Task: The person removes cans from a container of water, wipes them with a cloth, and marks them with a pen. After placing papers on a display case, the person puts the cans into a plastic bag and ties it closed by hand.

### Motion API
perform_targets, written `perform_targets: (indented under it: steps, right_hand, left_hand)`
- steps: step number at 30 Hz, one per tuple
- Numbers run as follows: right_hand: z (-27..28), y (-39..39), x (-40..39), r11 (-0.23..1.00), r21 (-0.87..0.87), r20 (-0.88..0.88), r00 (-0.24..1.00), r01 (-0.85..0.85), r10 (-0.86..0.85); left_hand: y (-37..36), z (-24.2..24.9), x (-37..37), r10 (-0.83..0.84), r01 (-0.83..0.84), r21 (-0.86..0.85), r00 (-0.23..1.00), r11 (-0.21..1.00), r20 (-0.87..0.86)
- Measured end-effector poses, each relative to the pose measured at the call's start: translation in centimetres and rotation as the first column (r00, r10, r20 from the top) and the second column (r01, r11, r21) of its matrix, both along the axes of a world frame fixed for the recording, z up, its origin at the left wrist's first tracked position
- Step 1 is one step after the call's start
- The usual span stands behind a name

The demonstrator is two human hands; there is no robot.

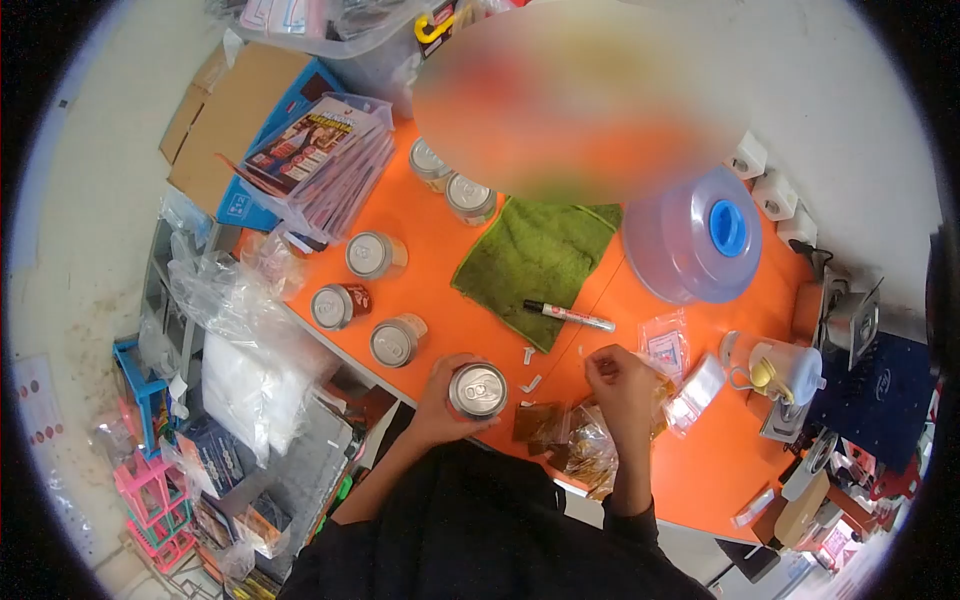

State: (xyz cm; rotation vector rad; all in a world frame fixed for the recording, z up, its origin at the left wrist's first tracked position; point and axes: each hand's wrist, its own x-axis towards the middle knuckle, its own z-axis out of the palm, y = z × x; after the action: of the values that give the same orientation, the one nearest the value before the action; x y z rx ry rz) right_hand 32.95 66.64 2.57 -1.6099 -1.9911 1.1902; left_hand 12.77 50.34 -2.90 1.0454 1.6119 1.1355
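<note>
Can: upright by the orange table's near edge; looks stiff and slick, best held round its wall.
Left hand: curled around the can's side.
Right hand: fingertips bunched near plastic packets; from here, I can't tell whether they pinch anything.

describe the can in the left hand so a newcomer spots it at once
Find the orange table, then its near edge by the person's black top. There the left hand holds a silver-topped can. The other cans stand on the table; this is the only one in a hand.
</note>
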Motion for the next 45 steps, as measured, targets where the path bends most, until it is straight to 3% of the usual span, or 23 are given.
perform_targets:
  steps: [1, 3, 5, 7, 12, 13, 14, 16, 17, 21, 23, 25, 27, 29, 31, 32, 34, 35, 37, 39, 42, 44, 45]
  right_hand:
    - [-0.3, -0.4, -0.1, 0.995, -0.056, -0.019, 0.996, -0.085, 0.084]
    - [-1.6, -1.2, -0.2, 0.982, -0.043, 0.037, 0.982, -0.186, 0.187]
    - [-2.2, -2.0, -0.6, 0.956, -0.03, 0.09, 0.952, -0.293, 0.294]
    - [-2.2, -2.7, -1.5, 0.971, 0.055, 0.161, 0.961, -0.235, 0.223]
    - [0.4, -3.3, -3.6, 0.983, 0.029, 0.062, 0.982, -0.179, 0.176]
    - [1.2, -4.0, -4.7, 0.996, 0.018, 0.025, 0.996, -0.087, 0.086]
    - [2.0, -4.7, -5.7, 1.0, -0.01, -0.014, 1.0, -0.015, 0.015]
    - [2.1, -5.0, -7.0, 0.967, 0.196, -0.045, 0.983, -0.164, 0.176]
    - [1.7, -5.2, -8.0, 0.93, 0.304, -0.081, 0.967, -0.205, 0.24]
    - [1.0, -8.1, -12.5, 0.856, 0.407, -0.238, 0.868, -0.318, 0.436]
    - [1.1, -9.9, -15.0, 0.828, 0.435, -0.238, 0.842, -0.352, 0.483]
    - [1.6, -12.9, -17.8, 0.756, 0.497, -0.266, 0.755, -0.425, 0.6]
    - [2.6, -16.9, -20.1, 0.735, 0.472, -0.249, 0.726, -0.487, 0.641]
    - [2.5, -21.0, -22.4, 0.665, 0.485, -0.248, 0.639, -0.569, 0.728]
    - [2.6, -25.7, -24.3, 0.638, 0.503, -0.285, 0.586, -0.583, 0.759]
    - [3.3, -28.5, -25.3, 0.602, 0.488, -0.298, 0.528, -0.632, 0.795]
    - [3.2, -34.4, -27.0, 0.458, 0.557, -0.232, 0.4, -0.693, 0.887]
    - [3.7, -36.4, -27.5, 0.448, 0.561, -0.215, 0.4, -0.696, 0.891]
    - [4.5, -40.2, -28.4, 0.376, 0.535, -0.17, 0.339, -0.757, 0.925]
    - [4.1, -42.5, -28.9, 0.357, 0.546, -0.145, 0.334, -0.758, 0.931]
    - [4.3, -44.9, -29.2, 0.305, 0.539, -0.09, 0.306, -0.785, 0.948]
    - [4.2, -46.0, -29.3, 0.313, 0.52, -0.078, 0.321, -0.795, 0.944]
    - [4.2, -46.3, -29.5, 0.319, 0.523, -0.063, 0.337, -0.79, 0.939]
  left_hand:
    - [0.2, -0.3, -0.3, 0.004, -0.004, -0.003, 1.0, 1.0, 0.006]
    - [0.6, -0.7, -0.8, -0.111, 0.142, 0.064, 0.93, 0.988, -0.351]
    - [0.8, -1.9, -0.4, -0.044, 0.062, 0.059, 0.961, 0.996, -0.274]
    - [0.9, -2.5, -0.1, 0.046, -0.009, 0.125, 0.956, 0.992, -0.291]
    - [0.4, -4.8, 1.6, 0.237, -0.127, 0.313, 0.909, 0.941, -0.343]
    - [0.8, -2.4, 1.3, 0.132, -0.109, 0.135, 0.975, 0.985, -0.178]
    - [-0.2, -1.5, 1.3, 0.079, -0.045, 0.249, 0.989, 0.967, -0.128]
    - [-2.9, 0.1, 0.3, 0.166, 0.102, 0.554, 0.896, 0.826, -0.412]
    - [-4.6, 0.6, -0.8, 0.319, 0.283, 0.638, 0.681, 0.716, -0.659]
    - [-14.6, -0.1, -3.5, 0.391, 0.132, 0.554, 0.578, 0.822, -0.717]
    - [-21.2, 2.8, -4.8, 0.532, -0.476, 0.241, 0.78, 0.846, -0.329]
    - [-28.8, 1.4, -5.0, 0.604, -0.388, 0.515, 0.151, 0.764, -0.782]
    - [-35.2, 2.6, -4.5, 0.661, -0.605, 0.681, -0.315, 0.414, -0.681]
    - [-42.4, 4.1, -4.1, 0.495, -0.691, 0.715, -0.588, 0.106, -0.64]
    - [-50.2, 3.3, -3.9, 0.388, -0.693, 0.669, -0.714, -0.269, -0.583]
    - [-53.9, 4.3, -4.1, 0.384, -0.687, 0.671, -0.72, -0.278, -0.578]
    - [-61.5, 5.5, -4.9, 0.506, -0.925, 0.186, -0.34, -0.331, -0.793]
    - [-63.8, 5.5, -5.4, 0.518, -0.925, 0.176, -0.337, -0.336, -0.786]
    - [-67.0, 5.5, -6.7, 0.366, -0.991, -0.076, 0.113, 0.115, -0.924]
    - [-68.4, 4.6, -8.1, 0.378, -0.978, -0.067, 0.138, 0.196, -0.915]
    - [-69.4, 2.6, -9.3, 0.64, -0.941, 0.056, 0.183, 0.335, -0.746]
    - [-70.2, 1.0, -8.9, 0.779, -0.865, 0.333, 0.1, 0.376, -0.619]
    - [-70.4, 0.5, -9.0, 0.787, -0.859, 0.338, 0.114, 0.385, -0.607]
